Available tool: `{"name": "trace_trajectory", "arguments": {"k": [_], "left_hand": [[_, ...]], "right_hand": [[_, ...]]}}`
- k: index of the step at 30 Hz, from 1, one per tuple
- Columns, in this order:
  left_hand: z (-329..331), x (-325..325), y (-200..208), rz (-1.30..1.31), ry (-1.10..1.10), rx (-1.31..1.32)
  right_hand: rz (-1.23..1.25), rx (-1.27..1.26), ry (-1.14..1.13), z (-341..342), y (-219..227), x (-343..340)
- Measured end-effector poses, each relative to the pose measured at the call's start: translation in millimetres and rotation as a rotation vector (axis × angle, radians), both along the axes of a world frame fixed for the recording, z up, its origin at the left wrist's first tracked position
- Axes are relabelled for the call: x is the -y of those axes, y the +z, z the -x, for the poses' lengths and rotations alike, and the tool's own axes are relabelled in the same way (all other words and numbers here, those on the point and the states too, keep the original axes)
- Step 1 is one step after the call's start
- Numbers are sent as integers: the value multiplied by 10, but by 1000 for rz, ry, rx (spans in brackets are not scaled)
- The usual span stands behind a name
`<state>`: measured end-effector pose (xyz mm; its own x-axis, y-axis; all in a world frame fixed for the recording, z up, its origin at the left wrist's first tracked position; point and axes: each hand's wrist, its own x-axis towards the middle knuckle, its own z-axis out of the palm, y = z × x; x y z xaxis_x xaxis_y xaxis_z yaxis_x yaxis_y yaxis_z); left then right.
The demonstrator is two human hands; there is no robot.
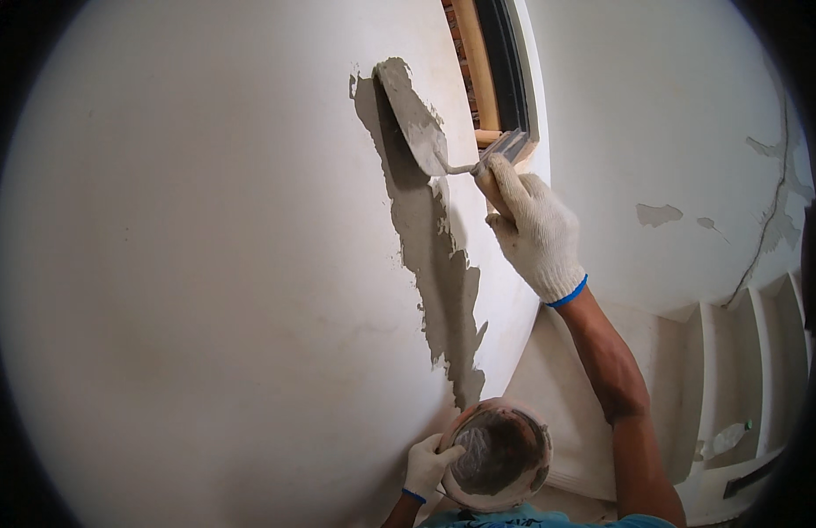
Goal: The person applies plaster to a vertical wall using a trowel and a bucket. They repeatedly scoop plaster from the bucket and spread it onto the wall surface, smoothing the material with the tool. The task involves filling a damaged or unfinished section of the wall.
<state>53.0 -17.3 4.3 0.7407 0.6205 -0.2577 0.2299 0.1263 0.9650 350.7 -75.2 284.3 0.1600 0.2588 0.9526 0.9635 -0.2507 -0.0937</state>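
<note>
A: What does the gloved right hand hold?
B: A trowel, over grey plaster on the white wall.
A: And the left hand?
B: A bucket, gripped at its edge.

There are two gloves, one trowel, one bucket.

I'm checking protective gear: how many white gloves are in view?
2: one on the right hand, which grips the trowel; one on the left hand, which holds the bucket at its rim.
</note>
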Motion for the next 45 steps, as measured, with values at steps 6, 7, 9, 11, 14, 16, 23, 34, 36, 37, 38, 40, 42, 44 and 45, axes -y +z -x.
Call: {"name": "trace_trajectory", "arguments": {"k": [6,7,9,11,14,16,23,34,36,37,38,40,42,44,45], "left_hand": [[10,-47,-158,-39,-16,-25],[5,-28,-114,-29,-1,-14],[-4,18,2,-10,31,9],[-37,53,99,13,21,14],[-40,30,28,8,-5,-10],[-32,23,9,11,-4,-16],[15,52,65,23,44,4],[13,68,64,23,48,-19],[29,50,-24,-7,46,-21],[36,41,-61,-10,48,-26],[39,34,-89,-12,49,-30],[43,35,-84,-11,55,-35],[41,51,-22,-4,62,-34],[53,29,-101,-7,60,-36],[57,20,-130,-9,59,-37]], "right_hand": [[144,45,-38,-26,-308,164],[146,39,-19,-45,-362,199],[105,20,21,-58,-388,176],[20,-2,38,-44,-319,160],[-2,36,2,-73,-80,115],[-28,97,-3,-142,-19,42],[167,191,-119,-160,-237,139],[-62,91,-57,-264,-196,27],[-68,92,-68,-227,-109,-31],[-74,100,-83,-218,-122,-68],[-80,108,-98,-218,-149,-117],[-45,79,-140,-116,-154,-199],[46,46,-118,-77,-350,-234],[-10,117,-96,-47,-486,-278],[30,81,-81,-30,-521,-230]]}}
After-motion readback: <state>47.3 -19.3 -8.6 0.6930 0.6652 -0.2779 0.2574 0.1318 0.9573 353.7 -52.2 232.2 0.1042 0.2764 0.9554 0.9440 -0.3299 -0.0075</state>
